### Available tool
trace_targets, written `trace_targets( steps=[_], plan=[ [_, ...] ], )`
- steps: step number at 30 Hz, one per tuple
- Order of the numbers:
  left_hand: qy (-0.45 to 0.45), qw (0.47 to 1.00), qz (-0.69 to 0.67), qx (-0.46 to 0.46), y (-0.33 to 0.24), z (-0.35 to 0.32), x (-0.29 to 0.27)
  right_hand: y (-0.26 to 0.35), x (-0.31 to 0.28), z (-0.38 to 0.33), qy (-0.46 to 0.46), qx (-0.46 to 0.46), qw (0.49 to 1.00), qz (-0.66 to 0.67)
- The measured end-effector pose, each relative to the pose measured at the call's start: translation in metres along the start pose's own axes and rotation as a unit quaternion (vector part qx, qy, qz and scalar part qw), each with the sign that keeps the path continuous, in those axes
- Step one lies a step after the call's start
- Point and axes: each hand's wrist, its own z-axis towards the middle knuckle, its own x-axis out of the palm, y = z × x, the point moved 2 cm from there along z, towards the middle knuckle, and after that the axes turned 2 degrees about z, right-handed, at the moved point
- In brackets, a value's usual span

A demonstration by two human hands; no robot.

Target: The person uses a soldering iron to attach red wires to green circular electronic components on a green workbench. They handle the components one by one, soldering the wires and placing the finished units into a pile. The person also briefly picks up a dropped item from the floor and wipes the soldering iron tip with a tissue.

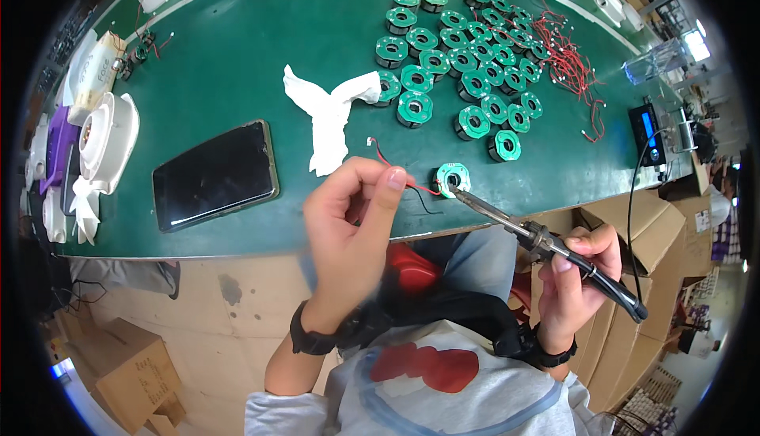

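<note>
My right hand (582, 274) grips a soldering iron (546, 242) by its black handle. Its metal tip rests on a small green round coil part (453, 178) near the front edge of the green table (237, 56). My left hand (356, 218) is raised just left of that part, fingers pinched on a thin red and black wire (404, 182) that leads to it.
Several similar green coil parts (459, 64) lie in a cluster further back, beside a heap of red wires (570, 64). A crumpled white tissue (328, 111) and a dark phone (214, 175) lie left. White fan housings (107, 139) sit far left; cardboard boxes (641, 222) stand right.
</note>
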Motion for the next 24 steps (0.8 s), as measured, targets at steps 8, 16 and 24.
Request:
trace_targets(
  steps=[8,16,24],
  plan=[
    [-0.011,0.999,0.000,0.050,0.008,0.000,-0.003,0.002,0.007,0.001,0.007,0.021,1.000,-0.012],
    [-0.024,0.998,0.013,0.057,0.008,0.001,-0.005,-0.006,0.010,0.002,0.016,-0.024,0.999,-0.045],
    [-0.034,0.997,0.021,0.060,0.007,0.001,-0.005,-0.004,0.009,0.002,0.019,-0.031,0.998,-0.051]
  ],
)
